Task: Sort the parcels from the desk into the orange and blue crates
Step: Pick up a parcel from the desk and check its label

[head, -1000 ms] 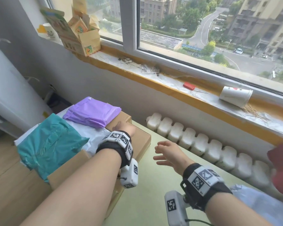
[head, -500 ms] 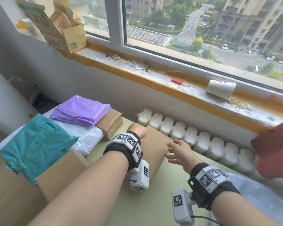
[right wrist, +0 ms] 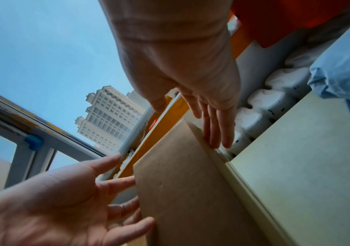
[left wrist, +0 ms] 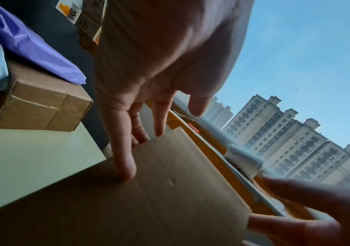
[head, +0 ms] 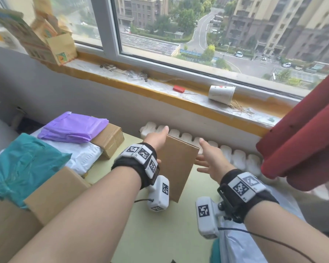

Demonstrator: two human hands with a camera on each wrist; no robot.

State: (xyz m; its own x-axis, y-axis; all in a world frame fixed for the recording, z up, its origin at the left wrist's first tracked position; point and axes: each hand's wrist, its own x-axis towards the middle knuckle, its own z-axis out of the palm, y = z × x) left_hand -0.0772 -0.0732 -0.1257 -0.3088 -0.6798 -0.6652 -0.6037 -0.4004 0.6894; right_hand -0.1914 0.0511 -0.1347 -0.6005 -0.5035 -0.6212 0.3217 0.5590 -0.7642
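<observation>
Your head camera looks forward and down, from well back, at the tabletop (head: 150,234) and out the window (head: 217,35). Each wrist camera sits tight under its palm, facing along the fingers (left wrist: 125,159): left hand (left wrist: 155,58), right hand (right wrist: 182,66). Both tilt up toward the sky (left wrist: 306,50). All three views share the box (head: 176,164); each wrist view also catches the opposite hand.

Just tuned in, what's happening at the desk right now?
A person has a flat cardboard parcel tilted up over the green desk between both hands. The left hand straddles its left edge with spread fingers; the right hand touches its right edge with straight fingers. More parcels lie piled on the left. No crate shows.
</observation>
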